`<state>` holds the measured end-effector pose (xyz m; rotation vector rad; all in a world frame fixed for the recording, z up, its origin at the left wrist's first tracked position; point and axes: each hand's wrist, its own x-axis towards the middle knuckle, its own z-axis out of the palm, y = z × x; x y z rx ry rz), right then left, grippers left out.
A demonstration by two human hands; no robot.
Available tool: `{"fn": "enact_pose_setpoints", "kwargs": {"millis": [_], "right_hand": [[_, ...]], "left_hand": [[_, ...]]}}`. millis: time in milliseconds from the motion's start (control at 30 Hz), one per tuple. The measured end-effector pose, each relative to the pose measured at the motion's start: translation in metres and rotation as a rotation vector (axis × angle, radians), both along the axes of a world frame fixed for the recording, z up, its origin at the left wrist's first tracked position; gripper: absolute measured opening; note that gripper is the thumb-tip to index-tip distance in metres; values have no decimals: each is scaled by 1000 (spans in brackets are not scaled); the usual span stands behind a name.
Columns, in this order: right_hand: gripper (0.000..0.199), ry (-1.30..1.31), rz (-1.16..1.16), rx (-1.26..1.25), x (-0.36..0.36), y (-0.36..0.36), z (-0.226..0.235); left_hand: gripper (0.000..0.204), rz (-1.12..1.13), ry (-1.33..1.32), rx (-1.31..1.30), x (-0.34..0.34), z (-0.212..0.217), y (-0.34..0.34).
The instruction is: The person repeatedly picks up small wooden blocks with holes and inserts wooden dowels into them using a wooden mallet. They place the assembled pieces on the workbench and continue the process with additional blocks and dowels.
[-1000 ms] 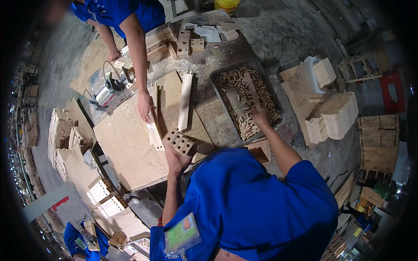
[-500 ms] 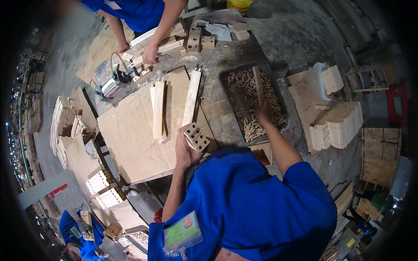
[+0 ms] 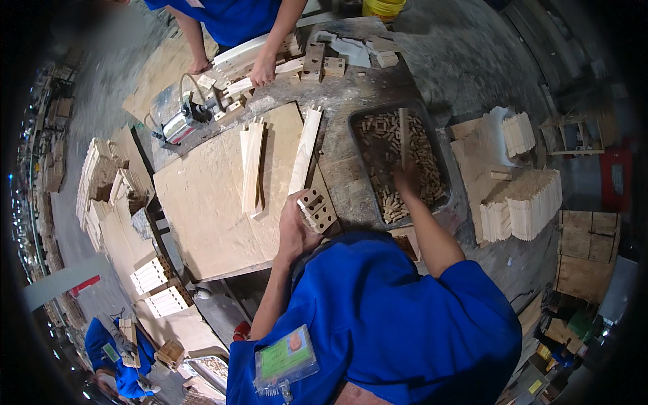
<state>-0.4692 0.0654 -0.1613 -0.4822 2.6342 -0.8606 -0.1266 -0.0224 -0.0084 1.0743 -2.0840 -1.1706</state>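
My left hand point(image 3: 297, 229) is closed round a small bundle of wooden strips point(image 3: 317, 210), whose end faces with dark drilled holes point up. My right hand point(image 3: 406, 181) is over a dark tray point(image 3: 356, 162) and grips the near end of a flat wooden stick point(image 3: 403, 131). Loose wooden dowels point(image 3: 429, 152) fill much of that tray, lying around the stick. Just beyond my left hand lies a long pale wooden rail point(image 3: 306, 148) with dowels in its far end. Left of it are several similar rails point(image 3: 252, 165) on a plywood board point(image 3: 209, 196).
Across the table a co-worker's hand point(image 3: 263, 69) holds a wooden piece beside a metal clamping device point(image 3: 183, 125). Drilled blocks point(image 3: 313, 62) lie at the far edge. Stacked wooden parts stand at right point(image 3: 526, 206) and left point(image 3: 101, 172). A yellow bucket point(image 3: 383, 8) is behind.
The view has shifted slightly. In my right hand the stick stands straighter over the tray. My left hand keeps its bundle. The co-worker's hand has moved right, with a wooden piece.
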Motion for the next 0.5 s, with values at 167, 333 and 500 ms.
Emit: {"fn": "enact_pose_setpoints", "kwargs": {"millis": [167, 333, 500], "right_hand": [[27, -512, 110, -330, 23, 1, 82], [25, -573, 511, -293, 38, -10, 176], [23, -404, 1014, -228, 77, -32, 238]], "left_hand": [[77, 33, -6, 23, 13, -15, 11], [79, 14, 24, -5, 17, -25, 7], [80, 12, -26, -34, 10, -13, 5]]}}
